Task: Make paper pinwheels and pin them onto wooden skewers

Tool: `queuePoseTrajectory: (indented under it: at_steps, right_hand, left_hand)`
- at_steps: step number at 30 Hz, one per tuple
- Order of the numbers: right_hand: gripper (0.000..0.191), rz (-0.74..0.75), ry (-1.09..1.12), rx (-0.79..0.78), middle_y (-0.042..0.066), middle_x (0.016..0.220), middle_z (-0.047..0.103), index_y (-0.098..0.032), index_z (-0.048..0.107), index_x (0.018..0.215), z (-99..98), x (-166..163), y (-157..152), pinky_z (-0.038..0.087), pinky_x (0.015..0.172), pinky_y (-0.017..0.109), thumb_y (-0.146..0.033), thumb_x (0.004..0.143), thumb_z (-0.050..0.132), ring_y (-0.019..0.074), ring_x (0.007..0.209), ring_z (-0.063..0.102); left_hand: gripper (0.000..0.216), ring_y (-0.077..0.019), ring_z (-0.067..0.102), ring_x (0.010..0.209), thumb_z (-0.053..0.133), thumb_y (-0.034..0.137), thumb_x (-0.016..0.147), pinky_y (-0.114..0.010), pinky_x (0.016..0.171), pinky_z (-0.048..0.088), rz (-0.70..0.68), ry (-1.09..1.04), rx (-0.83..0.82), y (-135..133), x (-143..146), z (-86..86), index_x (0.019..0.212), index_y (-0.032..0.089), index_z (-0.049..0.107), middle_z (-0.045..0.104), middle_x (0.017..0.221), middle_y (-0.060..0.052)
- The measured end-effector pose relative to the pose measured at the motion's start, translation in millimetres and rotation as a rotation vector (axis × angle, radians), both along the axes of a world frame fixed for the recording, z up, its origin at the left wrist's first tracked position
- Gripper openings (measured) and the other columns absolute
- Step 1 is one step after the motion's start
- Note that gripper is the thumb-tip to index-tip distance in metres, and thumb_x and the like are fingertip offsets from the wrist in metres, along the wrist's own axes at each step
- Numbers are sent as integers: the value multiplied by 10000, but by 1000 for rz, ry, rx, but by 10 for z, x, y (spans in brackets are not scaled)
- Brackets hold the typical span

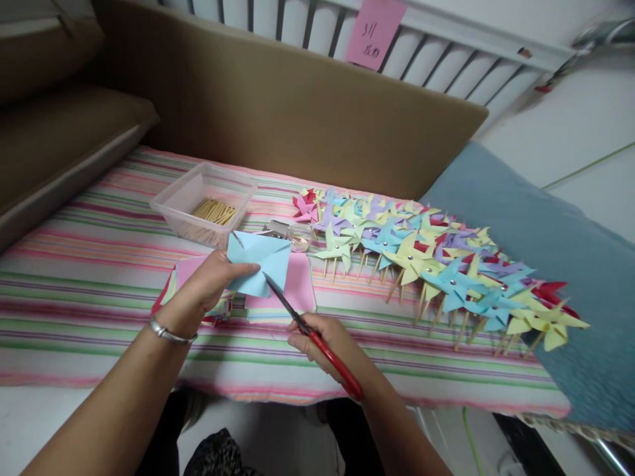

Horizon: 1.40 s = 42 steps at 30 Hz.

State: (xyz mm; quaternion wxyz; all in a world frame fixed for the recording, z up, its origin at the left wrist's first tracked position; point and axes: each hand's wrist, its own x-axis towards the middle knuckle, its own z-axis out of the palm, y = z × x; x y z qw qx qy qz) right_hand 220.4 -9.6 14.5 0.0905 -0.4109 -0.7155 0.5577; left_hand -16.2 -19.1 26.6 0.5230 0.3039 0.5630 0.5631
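Note:
My left hand (217,276) pinches a light blue paper square (270,254) by its left side, thumb on top. Slits show at some of the square's corners. In my right hand (325,340) is a pair of scissors (335,357) with red handles, its dark blades pointing up and left. The blade tips meet the square's lower right part; whether they cut into it I cannot tell. Beneath the square lies a stack of paper squares (300,284), pink on top. Another pile of coloured paper (186,268) sits partly hidden under my left hand and wrist.
A clear plastic box (171,201) holds short wooden sticks (214,211). Beside it are a small clear container (300,237) and a silvery item (278,229). Many finished paper pinwheels (411,258) fill the right side of the striped cloth (99,284). A brown board (297,112) stands behind.

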Motion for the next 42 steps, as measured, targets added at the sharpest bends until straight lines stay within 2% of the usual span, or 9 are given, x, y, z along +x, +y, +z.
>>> queuePoseTrajectory:
  at_steps: [8, 23, 27, 31, 34, 36, 39, 42]
  right_hand:
    - [263, 1, -11, 9, -16, 650, 564, -168, 639, 827, 16, -17, 5, 385, 550, 213, -427, 782, 628, 112, 593, 499]
    - [266, 37, -29, 55, -13, 676, 555, -168, 614, 835, 38, -20, -5, 358, 554, 212, -433, 810, 595, 112, 607, 494]
    - [191, 123, -94, 194, -17, 682, 537, -180, 584, 862, 32, 41, 7, 352, 569, 220, -367, 843, 550, 120, 618, 490]
    - [56, 224, -183, 358, -4, 730, 567, -195, 533, 865, 36, 177, -41, 347, 586, 229, -225, 838, 495, 137, 646, 501]
    - [130, 245, -243, 397, 11, 785, 612, -204, 536, 908, 67, 334, -114, 362, 612, 241, -155, 822, 451, 148, 668, 529]
    - [190, 190, -322, 415, 23, 830, 640, -206, 557, 960, 94, 474, -148, 374, 634, 252, -148, 809, 457, 160, 692, 552]
    - [288, -9, -510, 495, 32, 855, 653, -216, 574, 1068, 93, 724, -132, 383, 635, 265, -185, 789, 505, 185, 720, 580]
    - [389, -144, -640, 613, 56, 918, 662, -212, 557, 1169, -17, 958, -22, 404, 653, 273, -182, 784, 512, 203, 781, 608]
  left_hand:
    - [403, -202, 645, 689, 816, 228, 522, -292, 637, 502, 13, -21, -10, 14, 6, -21, 892, 132, 689, 716, 785, -48]
    - [362, -193, 645, 648, 814, 211, 519, -284, 617, 496, 6, -31, -16, 33, -3, -48, 850, 125, 695, 718, 769, -50]
    - [406, -213, 658, 676, 811, 220, 522, -307, 644, 508, -22, -25, -4, 36, -10, -83, 898, 123, 693, 727, 801, -62]
    - [412, -208, 650, 637, 826, 216, 481, -307, 629, 506, -8, -27, -33, 31, -30, -88, 853, 106, 687, 722, 758, -66]
    - [454, -198, 653, 665, 832, 197, 460, -298, 644, 512, 24, -80, 6, -4, -56, -55, 881, 118, 681, 728, 814, -65]
    - [446, -187, 649, 661, 830, 199, 463, -288, 628, 511, 37, -113, 17, -47, -77, -35, 875, 127, 677, 728, 818, -60]
    - [403, -180, 631, 609, 824, 220, 480, -282, 564, 496, 25, -137, -11, -131, -111, -42, 843, 130, 674, 720, 766, -57]
    - [357, -187, 622, 581, 815, 236, 498, -281, 517, 481, -30, -156, -21, -217, -150, -95, 801, 117, 671, 710, 718, -69]
